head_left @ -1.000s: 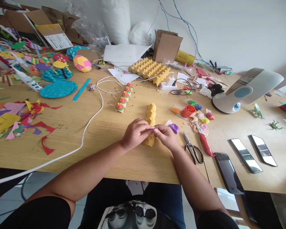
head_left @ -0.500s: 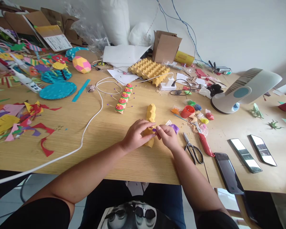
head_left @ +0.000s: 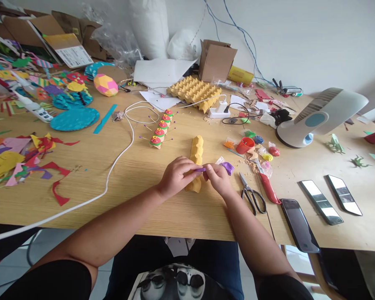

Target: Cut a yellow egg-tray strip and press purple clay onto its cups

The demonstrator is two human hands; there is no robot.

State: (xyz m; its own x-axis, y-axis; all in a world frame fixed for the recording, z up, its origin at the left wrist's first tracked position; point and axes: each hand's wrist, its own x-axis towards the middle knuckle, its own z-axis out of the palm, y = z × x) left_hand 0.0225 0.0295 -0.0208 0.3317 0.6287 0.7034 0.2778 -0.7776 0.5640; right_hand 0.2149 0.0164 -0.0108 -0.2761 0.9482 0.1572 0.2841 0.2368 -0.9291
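Observation:
A small strip of purple clay point(head_left: 200, 169) is pinched between my left hand point(head_left: 178, 176) and my right hand point(head_left: 218, 178). The fingertips of both hands are closed on it, almost meeting. Under and behind them lies a yellow egg-carton strip point(head_left: 196, 146), partly hidden by the fingers. Just right of my right hand is a packet of purple clay point(head_left: 227, 167). Farther left stands a painted egg-carton caterpillar point(head_left: 161, 128), red and green with purple-tipped sticks out of its sides.
Black-handled scissors point(head_left: 252, 196), a red-handled knife point(head_left: 269, 188) and a phone point(head_left: 300, 225) lie to the right. A red cup point(head_left: 245, 145) stands among clay packets. A white fan point(head_left: 325, 118) is behind them. A white cable point(head_left: 115, 164) crosses the left side, near paper scraps point(head_left: 21, 158).
My left fingers have closed on the purple clay, which now shows as a longer strip between my hands. The camera view has shifted very slightly.

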